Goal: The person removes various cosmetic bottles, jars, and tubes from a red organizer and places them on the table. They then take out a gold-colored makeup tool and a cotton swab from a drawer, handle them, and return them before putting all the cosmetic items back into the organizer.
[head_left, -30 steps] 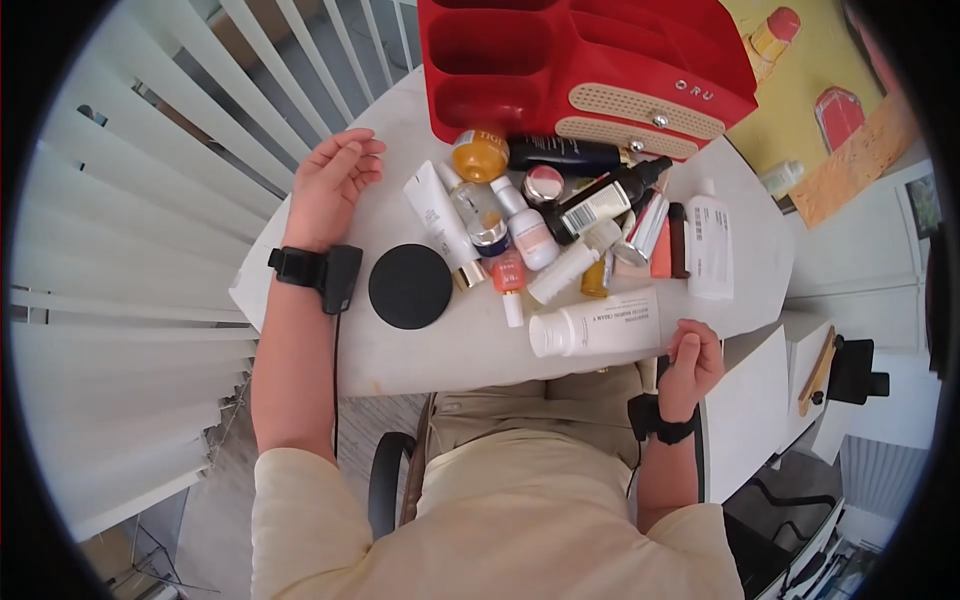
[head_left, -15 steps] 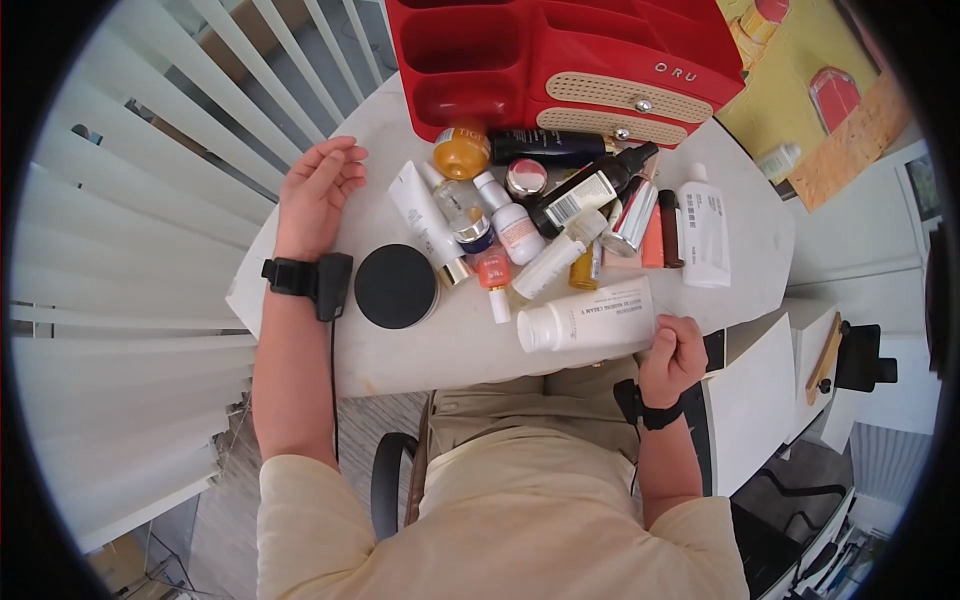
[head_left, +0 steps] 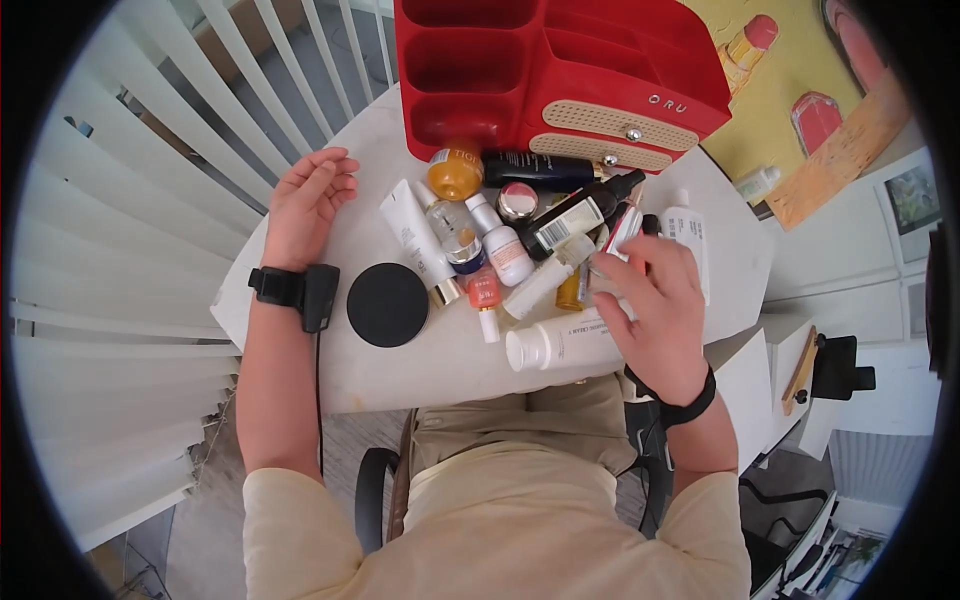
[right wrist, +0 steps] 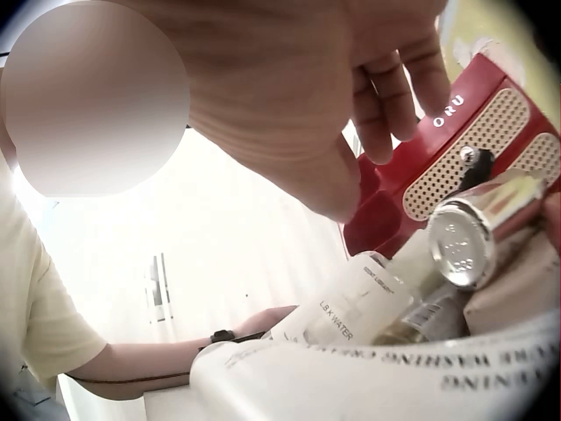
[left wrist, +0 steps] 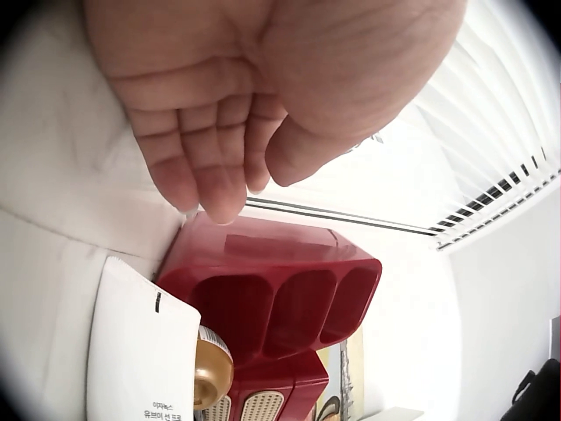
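Your right hand (head_left: 655,305) hovers with a wide, relaxed grip over the cosmetics heap, fingertips just above the silver-capped tube (head_left: 622,232), whose long axis runs away from you toward the red "ORU" organizer (head_left: 560,75). Your left hand (head_left: 305,205) lies slack on the bench (head_left: 420,355), farther off. Readable labels: "L.B.K WATER", "WASHING CREAM".

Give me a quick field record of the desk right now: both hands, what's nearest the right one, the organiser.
left hand: left hand rests palm up on the white table, fingers relaxed, holding nothing
right hand: right hand hovers over the pile, fingers spread, nothing gripped
nearest: silver-capped tube; large white lying bottle under the palm
organiser: red plastic organiser at the table's far edge, visible compartments empty
other: round black compact near the left wrist
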The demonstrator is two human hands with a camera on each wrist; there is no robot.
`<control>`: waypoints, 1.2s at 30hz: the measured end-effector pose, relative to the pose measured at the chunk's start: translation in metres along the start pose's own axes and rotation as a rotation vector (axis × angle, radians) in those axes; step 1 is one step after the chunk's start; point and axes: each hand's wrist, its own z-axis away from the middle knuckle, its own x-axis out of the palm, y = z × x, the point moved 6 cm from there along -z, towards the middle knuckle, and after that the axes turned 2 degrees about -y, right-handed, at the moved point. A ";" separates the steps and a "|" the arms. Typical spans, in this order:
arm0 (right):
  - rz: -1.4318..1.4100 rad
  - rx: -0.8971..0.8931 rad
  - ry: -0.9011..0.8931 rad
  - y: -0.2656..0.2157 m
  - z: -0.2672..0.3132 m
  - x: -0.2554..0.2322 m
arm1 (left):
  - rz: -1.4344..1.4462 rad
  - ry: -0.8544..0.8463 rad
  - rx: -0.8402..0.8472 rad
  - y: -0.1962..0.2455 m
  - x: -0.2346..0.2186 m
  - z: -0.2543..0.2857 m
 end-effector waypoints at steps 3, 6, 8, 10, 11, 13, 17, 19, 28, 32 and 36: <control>0.082 -0.122 -0.112 -0.013 -0.026 0.010 | 0.016 0.001 0.001 0.002 0.002 0.002; 0.090 -0.148 -0.240 -0.015 -0.034 0.023 | 0.015 0.006 -0.003 0.002 0.001 0.002; 0.106 -0.162 -0.276 -0.012 -0.040 0.028 | 0.012 0.003 -0.006 0.001 0.001 0.002; 0.120 -0.173 -0.307 -0.010 -0.044 0.031 | -0.001 0.004 -0.006 0.001 0.002 0.002; 0.116 -0.193 -0.314 -0.009 -0.047 0.032 | 0.000 0.005 -0.004 0.001 0.001 0.002; 0.115 -0.217 -0.319 -0.009 -0.049 0.031 | -0.021 -0.012 -0.002 0.000 0.001 0.000; 0.018 -0.270 -0.357 -0.006 -0.052 0.028 | -0.021 0.011 -0.004 0.000 0.002 0.000; -0.020 -0.292 -0.362 -0.006 -0.054 0.022 | -0.019 0.031 -0.015 0.000 0.002 0.001; -0.400 0.160 -0.438 0.013 -0.057 -0.004 | -0.020 0.011 -0.002 0.000 0.004 0.001; -0.592 0.183 -0.230 0.012 -0.053 -0.013 | -0.042 0.002 -0.004 0.001 0.005 0.002; -0.527 0.112 -0.081 0.010 -0.050 -0.025 | -0.037 0.034 -0.015 0.001 0.005 0.003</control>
